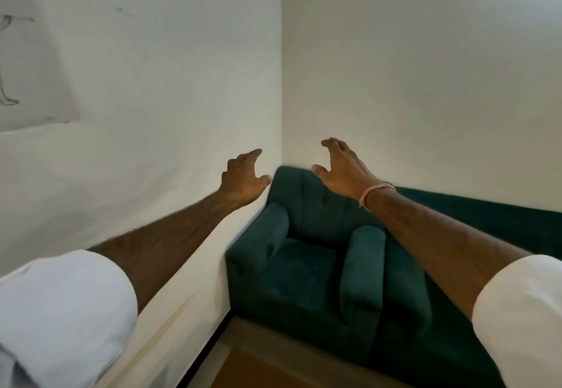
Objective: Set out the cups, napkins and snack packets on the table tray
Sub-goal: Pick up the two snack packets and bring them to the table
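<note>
Both my arms reach forward in white rolled-up sleeves toward a room corner. My left hand (244,179) is held out with fingers spread and curved, holding nothing. My right hand (342,171), with a pink thread band at the wrist, is likewise spread and holds nothing. The two hands face each other with a gap between them. No cups, napkins, snack packets or tray appear in the view.
A dark green armchair (299,253) stands in the corner below my hands, with a matching sofa (486,223) along the right wall. White walls (152,83) meet behind it. A pencil sketch (18,62) hangs at the left. Brown floor (258,369) shows at the bottom.
</note>
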`<state>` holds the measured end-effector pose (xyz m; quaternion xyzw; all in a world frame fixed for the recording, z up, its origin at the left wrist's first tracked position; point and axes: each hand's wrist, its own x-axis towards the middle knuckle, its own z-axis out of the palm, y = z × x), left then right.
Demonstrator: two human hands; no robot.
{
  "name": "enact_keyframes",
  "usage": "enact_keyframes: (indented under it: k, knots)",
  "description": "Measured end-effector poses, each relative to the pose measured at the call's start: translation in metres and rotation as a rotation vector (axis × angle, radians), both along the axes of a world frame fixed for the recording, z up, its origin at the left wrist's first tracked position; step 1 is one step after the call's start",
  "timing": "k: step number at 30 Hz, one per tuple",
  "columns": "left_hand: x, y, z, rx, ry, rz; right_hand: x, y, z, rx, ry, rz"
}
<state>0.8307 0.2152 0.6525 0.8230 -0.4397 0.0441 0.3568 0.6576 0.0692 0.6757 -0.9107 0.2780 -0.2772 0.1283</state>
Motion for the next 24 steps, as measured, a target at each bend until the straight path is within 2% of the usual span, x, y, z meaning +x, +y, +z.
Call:
enact_keyframes:
  k: [6, 11, 17, 24]
  knots:
    - [-0.062, -0.041, 0.043, -0.011, -0.06, -0.154, -0.09, -0.017, 0.044, -0.061, -0.031, -0.164]
    - [-0.12, -0.082, 0.054, -0.034, -0.061, -0.301, -0.167, -0.028, 0.055, -0.092, -0.033, -0.313]
    - [-0.211, -0.126, 0.031, 0.011, -0.065, -0.441, -0.272, -0.044, 0.036, -0.063, 0.006, -0.477]
    - [-0.335, -0.183, -0.021, 0.077, -0.033, -0.547, -0.419, -0.075, -0.013, 0.006, 0.067, -0.633]
